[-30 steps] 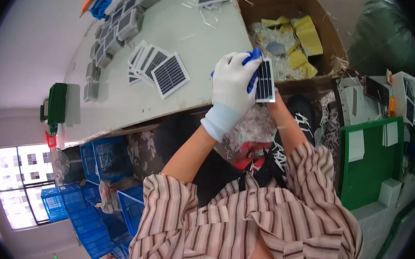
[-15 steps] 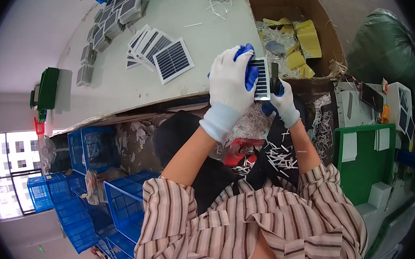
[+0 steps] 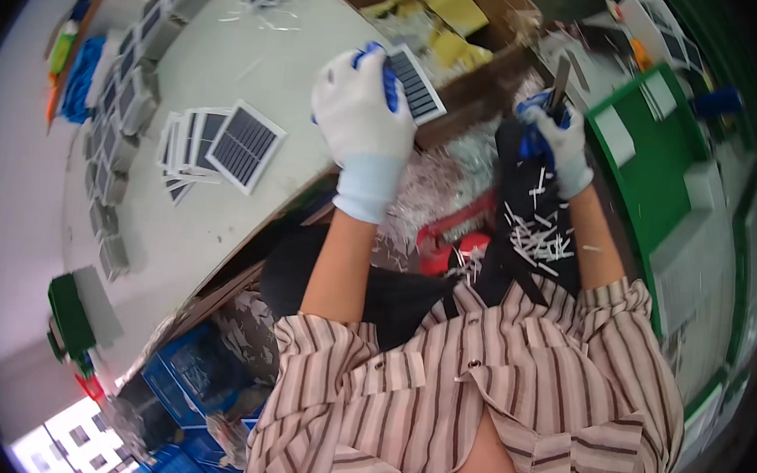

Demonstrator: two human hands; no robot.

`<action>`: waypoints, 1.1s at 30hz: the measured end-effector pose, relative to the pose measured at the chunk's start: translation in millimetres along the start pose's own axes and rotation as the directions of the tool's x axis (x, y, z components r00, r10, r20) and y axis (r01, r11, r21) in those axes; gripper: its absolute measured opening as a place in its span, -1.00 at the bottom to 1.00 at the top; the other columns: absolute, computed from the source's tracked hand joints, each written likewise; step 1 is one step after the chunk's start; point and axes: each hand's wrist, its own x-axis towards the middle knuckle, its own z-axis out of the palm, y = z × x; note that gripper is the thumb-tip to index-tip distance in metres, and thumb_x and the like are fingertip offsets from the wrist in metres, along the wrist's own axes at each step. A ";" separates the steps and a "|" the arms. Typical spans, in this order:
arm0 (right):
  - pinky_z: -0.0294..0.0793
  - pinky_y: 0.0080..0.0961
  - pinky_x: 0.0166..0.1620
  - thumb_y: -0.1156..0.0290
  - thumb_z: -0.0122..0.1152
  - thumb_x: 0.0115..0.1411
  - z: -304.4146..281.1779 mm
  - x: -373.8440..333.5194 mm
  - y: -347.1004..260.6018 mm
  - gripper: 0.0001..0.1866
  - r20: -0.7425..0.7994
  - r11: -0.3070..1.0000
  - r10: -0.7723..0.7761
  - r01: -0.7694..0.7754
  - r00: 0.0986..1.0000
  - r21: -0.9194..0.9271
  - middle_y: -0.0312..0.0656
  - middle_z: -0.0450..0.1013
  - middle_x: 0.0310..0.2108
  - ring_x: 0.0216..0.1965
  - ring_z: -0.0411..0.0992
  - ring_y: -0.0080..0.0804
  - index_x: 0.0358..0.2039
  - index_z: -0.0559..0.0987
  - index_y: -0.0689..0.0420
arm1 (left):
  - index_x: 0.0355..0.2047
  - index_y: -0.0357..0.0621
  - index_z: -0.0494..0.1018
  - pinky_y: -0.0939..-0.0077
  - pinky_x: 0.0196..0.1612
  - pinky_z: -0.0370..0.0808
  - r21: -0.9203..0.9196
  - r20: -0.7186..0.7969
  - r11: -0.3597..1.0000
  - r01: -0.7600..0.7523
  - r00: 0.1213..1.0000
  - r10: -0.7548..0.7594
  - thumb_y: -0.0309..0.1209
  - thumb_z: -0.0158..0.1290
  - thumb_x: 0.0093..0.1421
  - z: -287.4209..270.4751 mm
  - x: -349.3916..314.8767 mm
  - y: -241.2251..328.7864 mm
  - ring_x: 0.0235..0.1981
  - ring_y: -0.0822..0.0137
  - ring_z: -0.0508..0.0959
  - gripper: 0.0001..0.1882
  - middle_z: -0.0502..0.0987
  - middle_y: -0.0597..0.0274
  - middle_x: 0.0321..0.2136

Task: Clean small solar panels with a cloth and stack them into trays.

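Note:
My left hand (image 3: 366, 115), in a white glove with blue palm and fingers, is closed on a small solar panel (image 3: 419, 84). The panel has dark cells and a white border, and sticks out past the fingers beside the table edge. My right hand (image 3: 566, 152), gloved the same way, is closed round a dark tool with a flat metal blade (image 3: 561, 77), pointing away from me; its exact kind is unclear. That tool is apart from the panel. White offcut strips (image 3: 538, 240) lie on my dark lap. Several similar panels (image 3: 245, 146) lie overlapping on the table, left of my left hand.
Stacks of panels (image 3: 132, 97) line the far left of the pale table (image 3: 307, 71). A cardboard box (image 3: 504, 2) with yellow sheets (image 3: 455, 2) stands beyond my hands. On the right is a green tray (image 3: 646, 169). Blue crates (image 3: 195, 369) stand low at left.
My right hand has moved right with the tool, away from the panel's edge. My left hand keeps the panel, now turned to a slant. The whole view has swung round.

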 end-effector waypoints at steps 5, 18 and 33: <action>0.22 -0.60 -0.70 0.37 0.22 0.14 -27.5 -12.1 -7.6 -0.86 -0.223 0.966 0.222 -0.182 0.949 0.186 -0.40 0.25 -0.72 -0.78 0.20 -0.62 -0.32 0.58 0.14 | -0.22 -0.07 0.50 0.19 -0.06 0.35 -0.014 0.004 1.000 0.014 1.000 -0.014 -0.41 0.11 0.01 4.4 -5.5 -9.5 -0.14 0.06 0.42 -0.73 0.46 0.13 -0.22; 0.34 -0.45 -0.42 0.32 0.29 0.05 -163.8 -200.3 -15.0 -0.69 -0.076 0.456 0.125 -0.125 0.989 -0.881 -0.06 0.32 -0.61 -0.56 0.22 -0.42 -0.40 0.39 0.28 | -0.29 -0.05 0.53 0.24 -0.09 0.37 0.091 -0.073 0.996 -0.009 0.997 0.015 -0.36 0.12 0.02 5.6 0.5 -13.7 -0.17 0.10 0.44 -0.78 0.49 0.14 -0.28; 0.49 -0.29 -0.24 0.21 0.19 -0.02 -296.3 -386.5 152.4 -0.62 -0.835 0.026 0.301 -0.879 0.462 -0.476 0.04 0.54 -0.33 -0.30 0.53 -0.09 -0.25 0.57 0.20 | -0.11 -0.17 0.48 0.17 0.05 0.33 -0.109 0.056 0.994 -0.019 0.998 0.025 -0.54 0.09 -0.03 -5.2 -11.1 -15.7 -0.03 -0.01 0.41 -0.61 0.47 0.00 -0.10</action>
